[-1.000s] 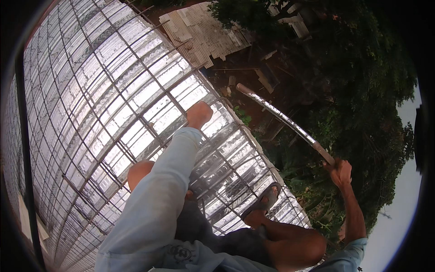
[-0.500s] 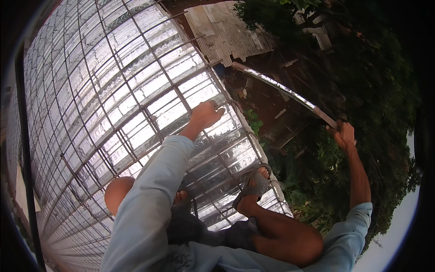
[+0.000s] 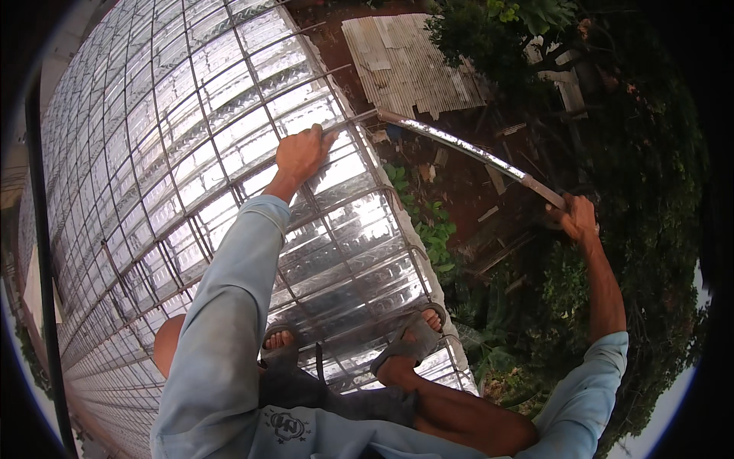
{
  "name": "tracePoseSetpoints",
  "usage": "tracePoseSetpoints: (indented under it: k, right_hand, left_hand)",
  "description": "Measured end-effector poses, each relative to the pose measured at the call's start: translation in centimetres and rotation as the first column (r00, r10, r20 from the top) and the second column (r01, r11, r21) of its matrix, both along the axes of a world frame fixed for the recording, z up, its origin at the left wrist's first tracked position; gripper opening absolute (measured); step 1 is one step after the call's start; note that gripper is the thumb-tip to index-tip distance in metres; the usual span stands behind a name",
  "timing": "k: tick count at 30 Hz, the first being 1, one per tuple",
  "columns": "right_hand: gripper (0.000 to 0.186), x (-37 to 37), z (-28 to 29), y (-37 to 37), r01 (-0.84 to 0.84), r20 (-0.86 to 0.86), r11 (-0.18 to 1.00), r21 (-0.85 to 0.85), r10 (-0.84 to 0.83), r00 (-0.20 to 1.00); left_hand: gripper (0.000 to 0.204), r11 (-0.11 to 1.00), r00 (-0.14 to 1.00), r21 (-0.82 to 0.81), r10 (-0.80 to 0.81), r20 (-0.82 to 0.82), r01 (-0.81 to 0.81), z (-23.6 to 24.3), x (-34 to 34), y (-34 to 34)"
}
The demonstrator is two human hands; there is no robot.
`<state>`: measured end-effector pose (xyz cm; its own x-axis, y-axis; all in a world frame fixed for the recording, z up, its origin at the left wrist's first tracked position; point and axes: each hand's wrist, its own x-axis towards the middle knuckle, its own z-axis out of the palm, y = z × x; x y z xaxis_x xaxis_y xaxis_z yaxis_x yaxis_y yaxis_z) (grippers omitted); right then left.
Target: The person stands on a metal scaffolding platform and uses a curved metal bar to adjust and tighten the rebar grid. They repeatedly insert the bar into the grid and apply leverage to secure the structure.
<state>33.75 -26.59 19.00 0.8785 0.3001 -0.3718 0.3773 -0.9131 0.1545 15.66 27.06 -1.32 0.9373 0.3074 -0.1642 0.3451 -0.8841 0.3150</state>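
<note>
My left hand [image 3: 303, 155] is closed round a steel rebar rod [image 3: 353, 120] that sticks out past the roof edge. Its thumb side points toward that edge. Out over the drop, my right hand [image 3: 579, 217] grips the lower end of a rebar bender [image 3: 474, 151], a long shiny bar with brown ends. The bender's far tip meets the end of the rod; whether it is fitted over it, I cannot tell. Nearer to me, a rod end [image 3: 388, 190] curls back as a hook at the edge. My sandalled feet rest on the mesh.
A rebar mesh [image 3: 189, 130] covers shiny foil-like panels [image 3: 336, 256]. The pale concrete edge [image 3: 417, 252] drops off on the right. Below lie a corrugated roof [image 3: 409, 65], reddish ground with scattered boards, and dark trees [image 3: 642, 153]. Farther away, straight rod ends [image 3: 329, 74] jut past the edge.
My left hand has moved farther along the edge and taken hold of the straight rod. The bender's tip has come to that rod's end. My view has shifted a little.
</note>
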Motion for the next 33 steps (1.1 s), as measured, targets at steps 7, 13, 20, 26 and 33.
tracePoseSetpoints:
  k: [7,13,20,26,33]
  right_hand:
    - [0.052,3.8,-1.8,0.0,-0.120,0.060,0.993,0.012,0.119,0.991]
    - [0.041,11.5,-4.8,2.4,-0.241,0.144,0.964,-0.110,0.255,0.956]
    - [0.042,24.8,-12.8,1.1,-0.235,0.199,0.943,-0.237,0.283,0.938]
    - [0.032,27.4,-18.0,6.6,-0.296,0.239,0.939,-0.177,0.332,0.913]
    - [0.030,27.1,-19.5,8.4,-0.213,0.171,0.955,-0.205,0.249,0.953]
  left_hand:
    - [0.061,0.997,0.998,0.044,0.058,-0.021,-0.057,-0.3,0.0,-0.9]
    - [0.062,0.997,0.998,0.050,0.065,0.002,-0.065,-0.2,0.0,-0.4]
    - [0.063,0.999,0.999,0.007,0.054,0.002,-0.054,-0.4,0.9,-1.1]
    - [0.063,0.998,0.997,0.005,0.062,-0.036,-0.062,-0.2,0.9,-0.6]
    - [0.060,0.997,0.979,0.029,0.073,-0.191,-0.068,1.2,0.7,-0.3]
